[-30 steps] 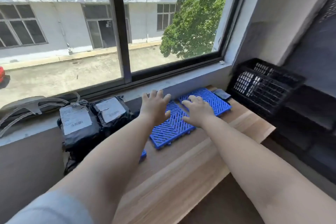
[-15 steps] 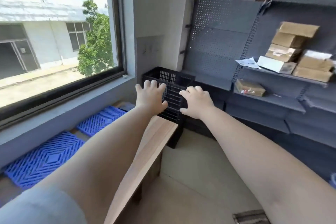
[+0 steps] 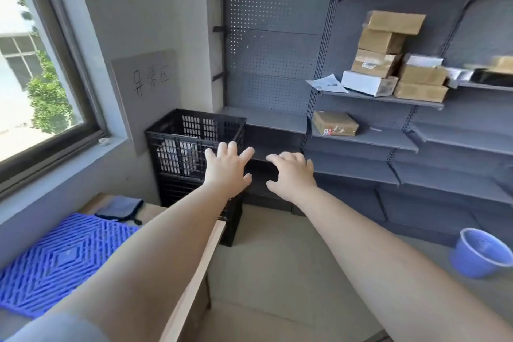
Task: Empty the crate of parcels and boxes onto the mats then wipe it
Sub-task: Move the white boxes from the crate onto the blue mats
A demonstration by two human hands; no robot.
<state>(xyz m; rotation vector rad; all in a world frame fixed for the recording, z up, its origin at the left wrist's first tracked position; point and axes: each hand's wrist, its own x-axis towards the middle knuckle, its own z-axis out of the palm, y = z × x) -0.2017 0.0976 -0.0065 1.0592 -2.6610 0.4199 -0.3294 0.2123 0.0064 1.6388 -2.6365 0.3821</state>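
A tall black slatted crate (image 3: 180, 147) stands on the floor in the corner, past the end of the wooden bench (image 3: 194, 280). Pale parcels (image 3: 173, 157) show through its side slats. My left hand (image 3: 227, 168) reaches out with fingers spread, in front of the crate's right side and holding nothing. My right hand (image 3: 291, 175) is stretched out beside it, fingers loosely bent, also holding nothing. A blue grid mat (image 3: 58, 261) lies on the bench at lower left, with a grey-blue cloth (image 3: 119, 209) just beyond it.
Grey metal shelving (image 3: 361, 141) fills the right wall, with stacked cardboard boxes (image 3: 388, 55) on an upper shelf and one box (image 3: 334, 123) lower down. A blue plastic basin (image 3: 480, 253) sits on the floor at right. A window (image 3: 33, 78) is on the left.
The view has swung right, from the bench with black parcels and blue mats to the crate and shelving. Both hands stay outstretched and holding nothing, now nearer the crate.
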